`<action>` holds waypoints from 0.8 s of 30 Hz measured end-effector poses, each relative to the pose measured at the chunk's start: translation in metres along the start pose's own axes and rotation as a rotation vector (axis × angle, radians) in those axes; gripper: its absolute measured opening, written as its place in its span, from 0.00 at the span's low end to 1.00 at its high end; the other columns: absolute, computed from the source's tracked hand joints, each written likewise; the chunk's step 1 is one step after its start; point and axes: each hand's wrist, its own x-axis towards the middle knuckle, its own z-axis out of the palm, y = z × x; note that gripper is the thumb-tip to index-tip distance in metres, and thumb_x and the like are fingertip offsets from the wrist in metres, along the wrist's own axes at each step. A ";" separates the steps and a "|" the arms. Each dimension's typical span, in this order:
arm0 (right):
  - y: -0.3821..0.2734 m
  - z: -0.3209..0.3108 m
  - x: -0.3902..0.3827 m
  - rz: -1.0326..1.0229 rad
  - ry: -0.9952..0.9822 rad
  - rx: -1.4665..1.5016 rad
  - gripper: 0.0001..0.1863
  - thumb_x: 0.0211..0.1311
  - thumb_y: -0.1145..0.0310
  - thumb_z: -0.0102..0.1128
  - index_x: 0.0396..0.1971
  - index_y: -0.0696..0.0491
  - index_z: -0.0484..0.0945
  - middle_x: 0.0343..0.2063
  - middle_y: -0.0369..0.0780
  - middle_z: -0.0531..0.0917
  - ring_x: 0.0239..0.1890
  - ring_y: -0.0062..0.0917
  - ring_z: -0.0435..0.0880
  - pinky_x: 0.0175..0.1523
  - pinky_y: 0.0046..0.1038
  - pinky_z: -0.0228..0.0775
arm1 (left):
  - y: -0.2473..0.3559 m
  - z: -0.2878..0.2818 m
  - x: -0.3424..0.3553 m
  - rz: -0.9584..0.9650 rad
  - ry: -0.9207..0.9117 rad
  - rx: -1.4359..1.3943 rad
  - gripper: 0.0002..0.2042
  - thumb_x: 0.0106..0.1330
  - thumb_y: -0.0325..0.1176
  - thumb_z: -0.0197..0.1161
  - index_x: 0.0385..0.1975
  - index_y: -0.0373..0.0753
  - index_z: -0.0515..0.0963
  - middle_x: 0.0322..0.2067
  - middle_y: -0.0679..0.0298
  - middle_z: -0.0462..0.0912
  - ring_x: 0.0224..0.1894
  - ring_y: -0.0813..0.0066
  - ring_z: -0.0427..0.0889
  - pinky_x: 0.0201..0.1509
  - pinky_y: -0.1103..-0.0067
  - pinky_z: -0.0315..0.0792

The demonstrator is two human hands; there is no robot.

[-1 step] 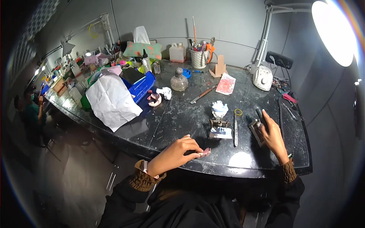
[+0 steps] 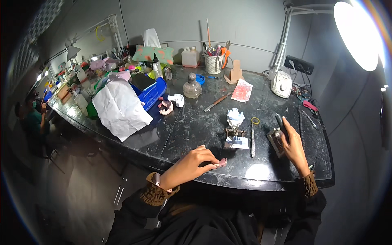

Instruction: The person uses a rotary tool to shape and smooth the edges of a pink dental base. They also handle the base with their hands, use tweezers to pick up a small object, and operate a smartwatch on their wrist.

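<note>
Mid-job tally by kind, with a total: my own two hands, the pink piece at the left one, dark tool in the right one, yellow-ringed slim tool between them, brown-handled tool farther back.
Hands: 2 (left hand, right hand)
Pink piece: 1
Dark tool: 1
Yellow-ringed slim tool: 1
Brown-handled tool: 1
Total: 6

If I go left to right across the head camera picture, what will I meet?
Crumpled white sheet, left hand, small pink piece, white model, thin metal tool with a yellow ring, right hand, bright lamp.
</note>
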 end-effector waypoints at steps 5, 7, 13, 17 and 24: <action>-0.022 -0.026 -0.010 0.020 0.144 0.181 0.24 0.64 0.74 0.49 0.60 0.60 0.62 0.54 0.53 0.73 0.59 0.40 0.71 0.62 0.33 0.59 | 0.002 0.021 0.002 0.006 0.104 -0.009 0.08 0.57 0.32 0.67 0.32 0.35 0.82 0.30 0.61 0.82 0.35 0.65 0.79 0.62 0.63 0.63; -0.021 -0.033 -0.015 -0.068 0.245 0.120 0.20 0.66 0.71 0.49 0.57 0.59 0.66 0.41 0.49 0.81 0.43 0.32 0.82 0.47 0.26 0.71 | 0.005 0.026 0.003 0.013 0.108 -0.049 0.09 0.55 0.32 0.68 0.32 0.35 0.81 0.29 0.60 0.82 0.34 0.64 0.79 0.60 0.64 0.65; -0.058 -0.071 -0.058 0.254 -0.011 0.995 0.24 0.70 0.49 0.41 0.45 0.58 0.69 0.10 0.32 0.64 0.07 0.13 0.60 0.11 0.16 0.53 | 0.042 0.036 0.001 0.016 0.204 0.051 0.13 0.50 0.36 0.72 0.32 0.35 0.80 0.29 0.60 0.81 0.38 0.64 0.80 0.47 0.73 0.73; -0.095 -0.051 -0.104 0.163 -0.123 1.495 0.23 0.65 0.49 0.50 0.33 0.59 0.66 0.14 0.38 0.68 0.14 0.20 0.66 0.18 0.23 0.59 | 0.118 0.077 0.021 0.182 0.069 -0.537 0.20 0.48 0.33 0.76 0.38 0.34 0.76 0.34 0.60 0.80 0.35 0.71 0.79 0.40 0.75 0.74; -0.098 -0.048 -0.122 -0.476 -0.663 1.865 0.15 0.58 0.65 0.64 0.19 0.58 0.72 0.13 0.36 0.72 0.12 0.22 0.70 0.18 0.26 0.55 | 0.129 0.168 0.018 -0.033 -0.923 -1.164 0.12 0.57 0.32 0.65 0.35 0.37 0.70 0.23 0.64 0.75 0.26 0.70 0.79 0.30 0.76 0.73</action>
